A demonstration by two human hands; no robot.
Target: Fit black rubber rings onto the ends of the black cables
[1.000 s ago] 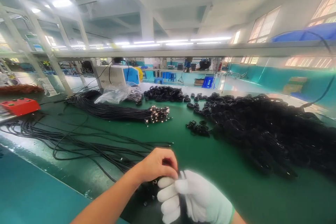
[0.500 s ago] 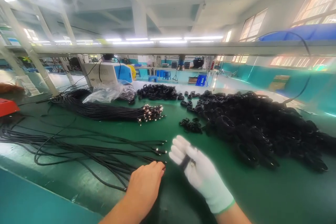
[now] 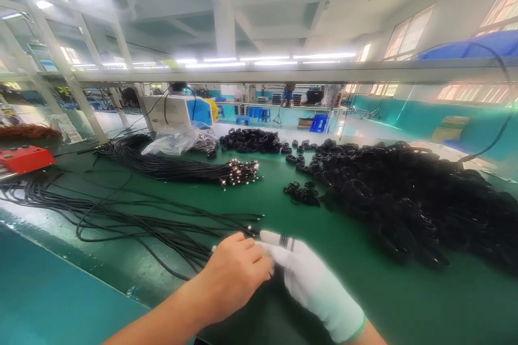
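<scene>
My bare left hand (image 3: 240, 272) is closed, its fingertips meeting those of my right hand over the green table; what it pinches is hidden behind the fingers. My right hand (image 3: 309, 277) wears a white glove with dark bands around a finger. Its fingers are pressed together beside the left fingertips, and anything between them is too small to tell. Loose black cables (image 3: 154, 226) lie to the left, some of their ends beside my hands. Beyond them rests a thick bundle of black cables (image 3: 182, 168) with shiny metal tips.
A large heap of coiled black cables (image 3: 404, 194) covers the right side. A small black pile (image 3: 302, 193) sits beside it. Farther back are more black coils (image 3: 251, 141), a clear plastic bag (image 3: 172, 140) and a white-blue machine (image 3: 178, 112). A red box (image 3: 26, 159) stands at left.
My left hand has moved right and now meets my right hand. The gloved hand has turned, its palm no longer showing. The whole view has shifted slightly, with more of the red box visible.
</scene>
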